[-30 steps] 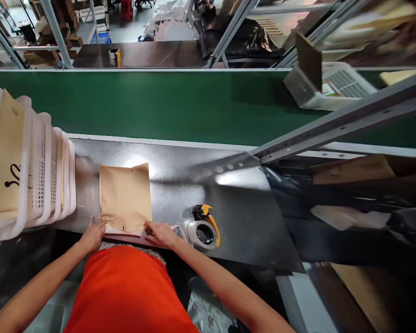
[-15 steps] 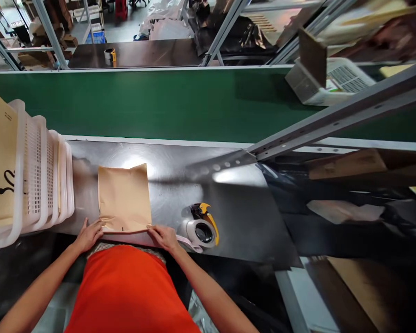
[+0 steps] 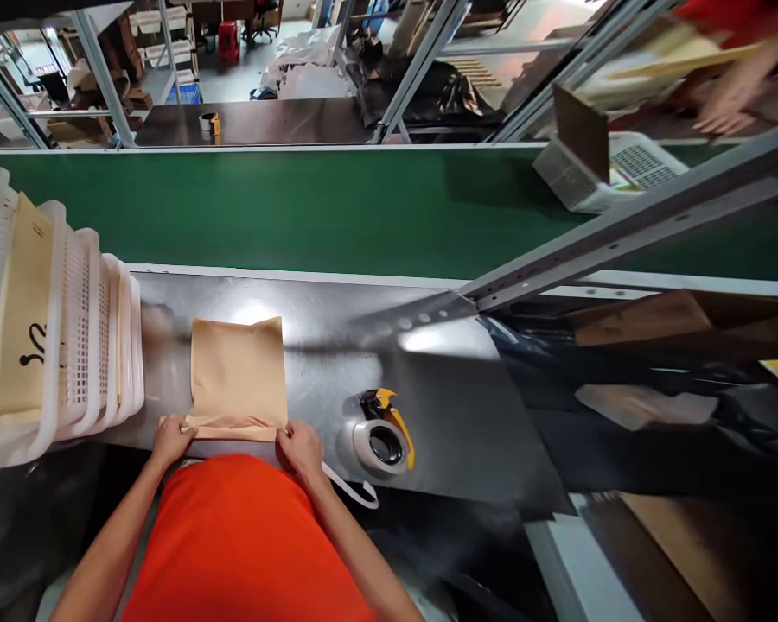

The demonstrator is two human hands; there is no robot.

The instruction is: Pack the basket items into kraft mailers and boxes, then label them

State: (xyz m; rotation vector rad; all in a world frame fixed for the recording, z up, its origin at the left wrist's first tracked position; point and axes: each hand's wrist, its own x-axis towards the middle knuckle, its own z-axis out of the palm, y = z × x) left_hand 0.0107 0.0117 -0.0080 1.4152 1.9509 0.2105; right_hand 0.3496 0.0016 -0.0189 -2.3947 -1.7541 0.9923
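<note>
A tan kraft paper bag [image 3: 239, 371] lies flat on the metal table [image 3: 324, 311] in front of me, its near edge folded into a narrow strip. My left hand [image 3: 172, 439] is closed on the bag's near left corner. At the near right corner, my right hand [image 3: 300, 447] pinches the same fold. To the right of the bag rests a tape dispenser [image 3: 398, 423] with a yellow and black handle and a roll of tape. A white strip [image 3: 356, 494] curls beside my right forearm at the table's front edge.
Nested white plastic baskets [image 3: 74, 345] holding tan paper pieces stand at the left. A green conveyor belt [image 3: 298, 207] runs behind the table. A metal beam [image 3: 589, 233] slants across the right side. Another basket [image 3: 577, 177] sits on the belt; another person's hand [image 3: 730, 108] is beyond it.
My fingers have closed from lying along the bag's near edge to gripping its corners. The near fold now stands out more. Another person's arm has come into view at the upper right.
</note>
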